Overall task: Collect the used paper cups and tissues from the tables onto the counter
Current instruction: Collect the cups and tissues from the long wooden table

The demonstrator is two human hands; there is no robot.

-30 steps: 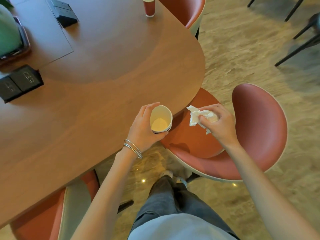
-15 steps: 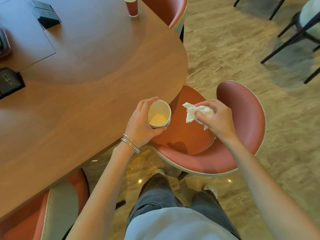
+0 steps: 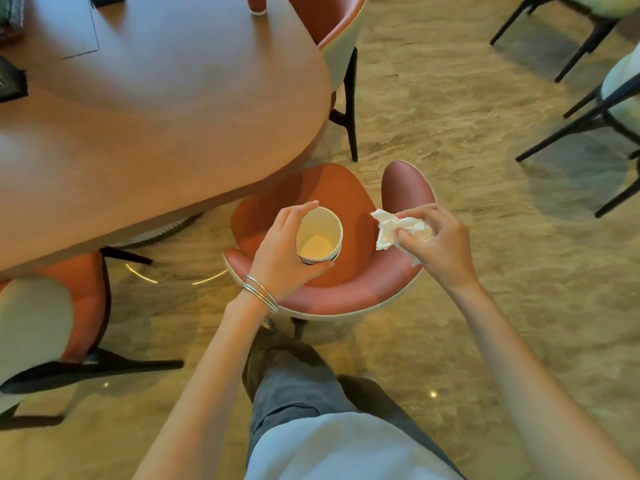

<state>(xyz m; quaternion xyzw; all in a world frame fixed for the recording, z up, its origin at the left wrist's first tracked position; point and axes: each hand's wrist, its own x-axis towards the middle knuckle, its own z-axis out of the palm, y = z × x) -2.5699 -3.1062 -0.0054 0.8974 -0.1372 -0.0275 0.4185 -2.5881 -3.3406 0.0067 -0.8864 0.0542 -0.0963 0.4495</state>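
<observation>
My left hand (image 3: pixel 282 252) grips a paper cup (image 3: pixel 318 235), white inside and held upright, above the seat of a red chair (image 3: pixel 346 296). My right hand (image 3: pixel 438 242) pinches a crumpled white tissue (image 3: pixel 393 228) just to the right of the cup. Both hands are off the brown wooden table (image 3: pixel 156 109), which lies to the upper left. A second red paper cup (image 3: pixel 256 5) stands on the table's far edge, cut off by the top of the frame.
Another red chair (image 3: pixel 336 29) is tucked in at the table's far side and a third (image 3: pixel 52 317) at the lower left. Black-legged chairs (image 3: pixel 595 109) stand at the upper right. Dark socket boxes (image 3: pixel 10 81) sit on the table's left. Beige floor (image 3: pixel 450 133) spreads to the right.
I have stepped back from the table; both hands, holding the cup and tissue, now hang over the chair seat instead of the table's edge. The view has shifted right.
</observation>
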